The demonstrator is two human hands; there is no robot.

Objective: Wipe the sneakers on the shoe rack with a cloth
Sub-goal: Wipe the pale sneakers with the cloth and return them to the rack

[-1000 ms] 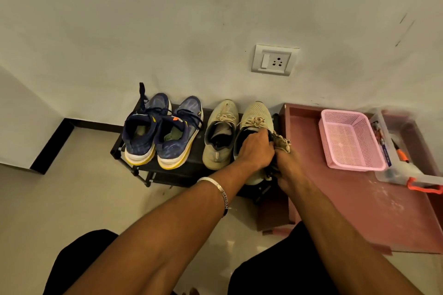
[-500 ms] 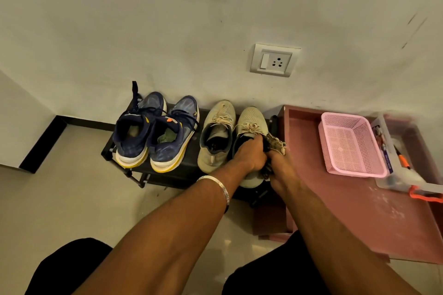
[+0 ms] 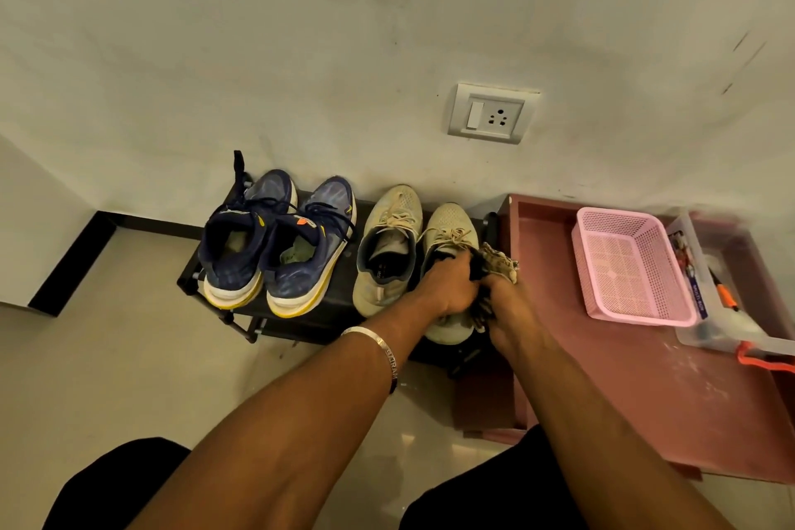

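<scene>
A: grips?
B: L hand (image 3: pixel 447 286) curled on rightmost beige sneaker (image 3: pixel 449 228), frame center, on shoe rack (image 3: pixel 340 314). R hand (image 3: pixel 509 303) bunches cloth (image 3: pixel 497 260) vs its side.
A: navy pair (image 3: pixel 275 245)?
B: left on rack.

Person, head-camera view. Forearms: both bare, no sleeves visible. Left wrist: one slim silver-coloured bangle (image 3: pixel 378 346), open-ended, with engraved lettering along its band (too small to read reliably). Right wrist: unadorned. Legs: dark, near-black garment (image 3: pixel 486 499) over both knees, plain, no visible seams or markings.
</scene>
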